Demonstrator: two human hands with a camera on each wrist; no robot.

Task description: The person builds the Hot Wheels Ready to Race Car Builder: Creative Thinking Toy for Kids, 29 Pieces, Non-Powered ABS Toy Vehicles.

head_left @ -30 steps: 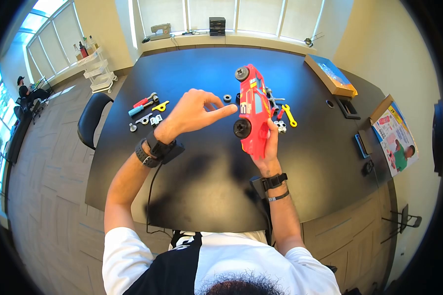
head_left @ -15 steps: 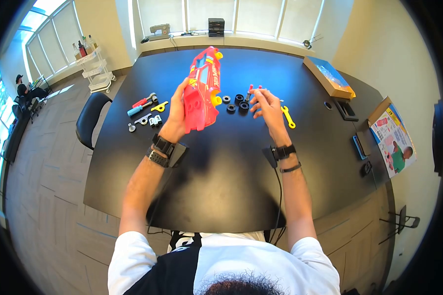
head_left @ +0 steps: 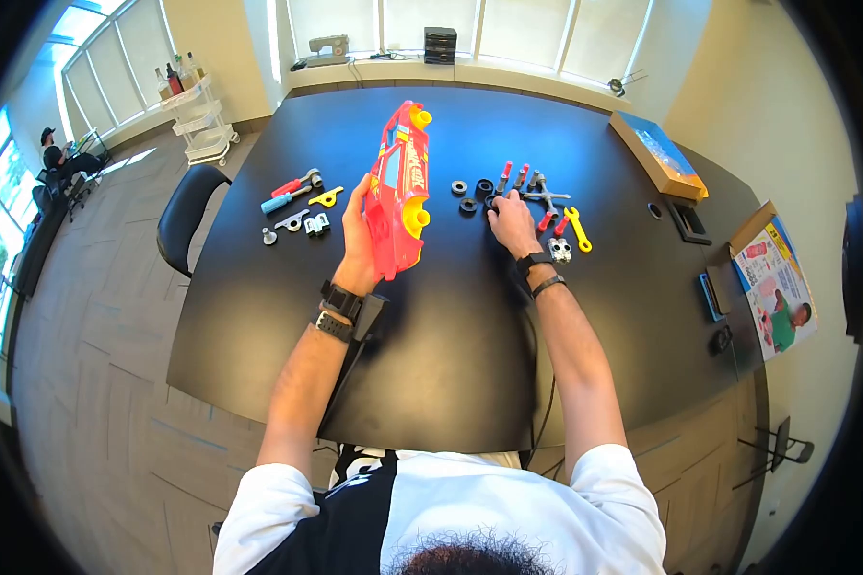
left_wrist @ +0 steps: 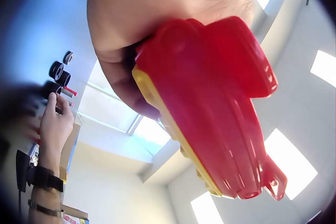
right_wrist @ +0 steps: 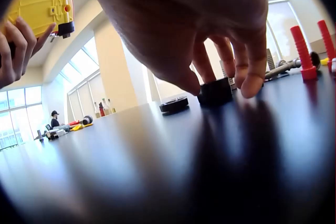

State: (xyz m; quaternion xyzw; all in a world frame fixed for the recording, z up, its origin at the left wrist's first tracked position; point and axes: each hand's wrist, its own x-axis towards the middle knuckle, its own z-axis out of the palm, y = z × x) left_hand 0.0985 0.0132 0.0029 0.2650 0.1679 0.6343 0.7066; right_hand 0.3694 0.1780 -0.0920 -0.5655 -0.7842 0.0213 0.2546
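A red toy car (head_left: 389,211) with a yellow underside is gripped by my left hand (head_left: 357,247) above the table. Bare yellow hubs (head_left: 416,218) show along the side facing right. Over the table my right hand (head_left: 514,228) reaches down, its thumb and fingers pinching a black toy wheel (right_wrist: 215,94) that sits on the tabletop. Beside it lie another wheel (right_wrist: 174,105) and, farther back, a grey-centred wheel (head_left: 459,187). Red toy bolts (right_wrist: 301,50) stand just right of the right hand.
A grey cross wrench (head_left: 548,195), a yellow wrench (head_left: 578,230) and a silver toy engine (head_left: 560,250) lie to the right. At left are a toy screwdriver (head_left: 285,199) and a yellow part (head_left: 326,196). An open box (head_left: 659,156) and a printed box (head_left: 775,280) are at the right.
The car passed from my right hand to my left and turned, so yellow hubs show instead of black wheels. My right hand moved to the loose wheels and took hold of one.
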